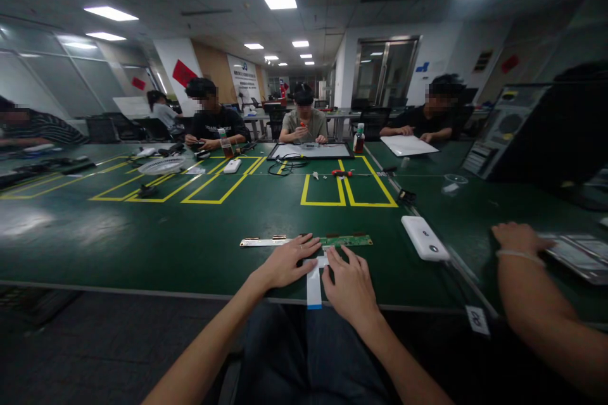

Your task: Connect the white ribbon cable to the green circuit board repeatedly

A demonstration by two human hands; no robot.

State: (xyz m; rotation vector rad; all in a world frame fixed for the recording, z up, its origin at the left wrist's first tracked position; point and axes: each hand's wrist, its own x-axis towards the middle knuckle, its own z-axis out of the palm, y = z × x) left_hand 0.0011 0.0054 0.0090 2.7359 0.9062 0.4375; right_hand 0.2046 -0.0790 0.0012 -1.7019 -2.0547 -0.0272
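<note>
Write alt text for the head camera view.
The wearer's left-hand grip lies over the middle of a narrow circuit-board strip on a green table, while the right-hand grip is by the top of a blue-ended white flat cable. Co-workers sit across the table; another person's hand rests at right.

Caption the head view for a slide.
Left hand over a slim circuit board, right hand by a white ribbon cable, at a green table.
</note>
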